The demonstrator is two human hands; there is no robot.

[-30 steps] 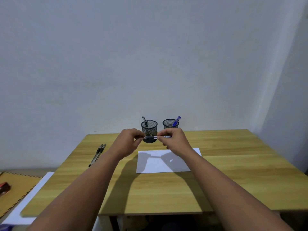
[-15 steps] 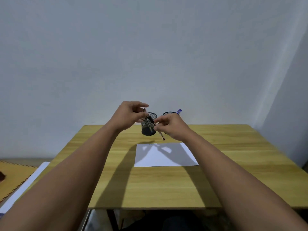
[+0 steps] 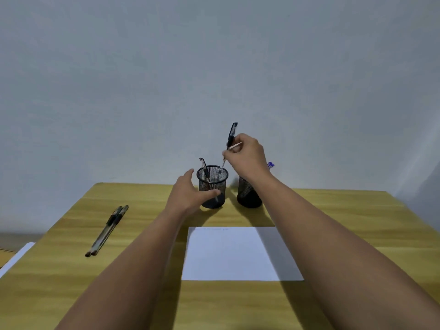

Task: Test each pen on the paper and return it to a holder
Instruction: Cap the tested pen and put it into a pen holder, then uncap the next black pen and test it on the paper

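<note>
My right hand [image 3: 247,156] pinches a black-capped pen [image 3: 230,139], held nearly upright with its tip just inside the rim of the left mesh holder [image 3: 212,186]. Another black pen [image 3: 205,171] leans inside that holder. My left hand [image 3: 190,195] curls round the left side of the holder, thumb in front. The right mesh holder [image 3: 247,195] stands behind my right wrist, with a blue pen [image 3: 270,166] poking out. A white sheet of paper [image 3: 238,253] lies on the table in front of the holders.
Two or three pens [image 3: 108,229] lie side by side on the left part of the wooden table [image 3: 71,270]. A plain wall rises right behind the holders. White sheets and brown board lie below the table's left edge.
Both hands held the pen together before. Now my left hand has let go and dropped to the left holder, and my right hand has turned the pen upright over that holder.
</note>
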